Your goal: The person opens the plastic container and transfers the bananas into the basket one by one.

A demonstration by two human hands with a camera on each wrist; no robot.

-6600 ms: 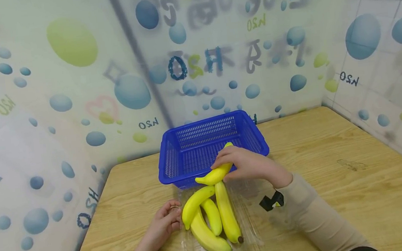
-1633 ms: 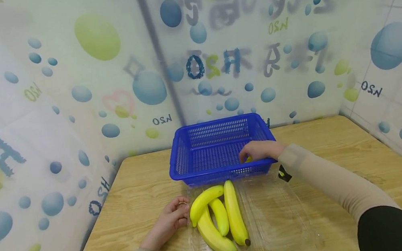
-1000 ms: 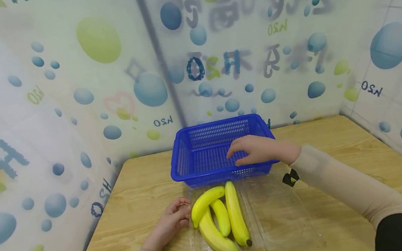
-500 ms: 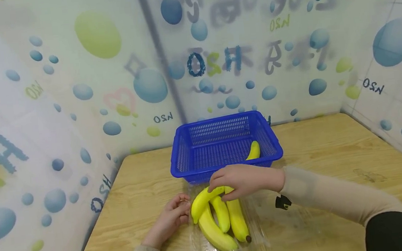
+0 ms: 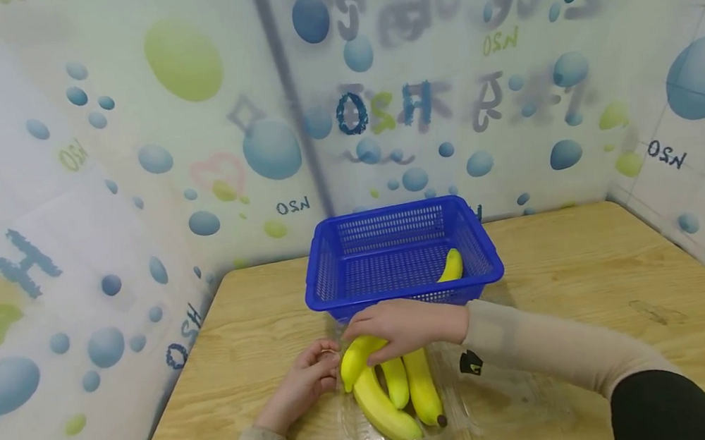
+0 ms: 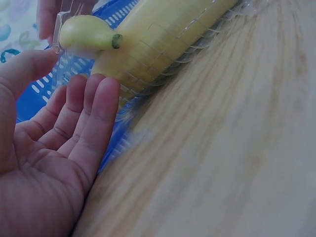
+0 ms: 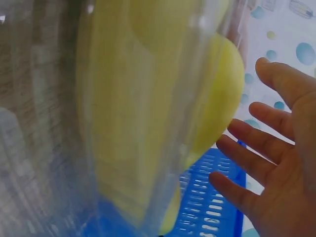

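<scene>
Several yellow bananas lie in a clear plastic container [image 5: 456, 408] on the table. The topmost banana [image 5: 354, 363] lies across a long banana [image 5: 384, 412], with two more bananas beside it. My right hand [image 5: 404, 325] is over the topmost banana; in the right wrist view its fingers [image 7: 252, 153] are spread, tips right at the banana's edge. At the container's left side my left hand [image 5: 304, 380] holds the plastic rim [image 6: 60, 29] between thumb and fingers. Another banana [image 5: 451, 265] lies in the blue basket [image 5: 315, 269], partly hidden by its front wall.
The blue basket stands directly behind the container, near the patterned wall [image 5: 249, 208]. Light wooden tabletop [image 5: 562, 278] extends to both sides. The container's clear lid half [image 5: 516, 392] spreads to the right beneath my right forearm.
My right hand has let go of a banana in the basket, come out and moved left and nearer to the topmost banana in the container. The left hand has stayed at the container's rim.
</scene>
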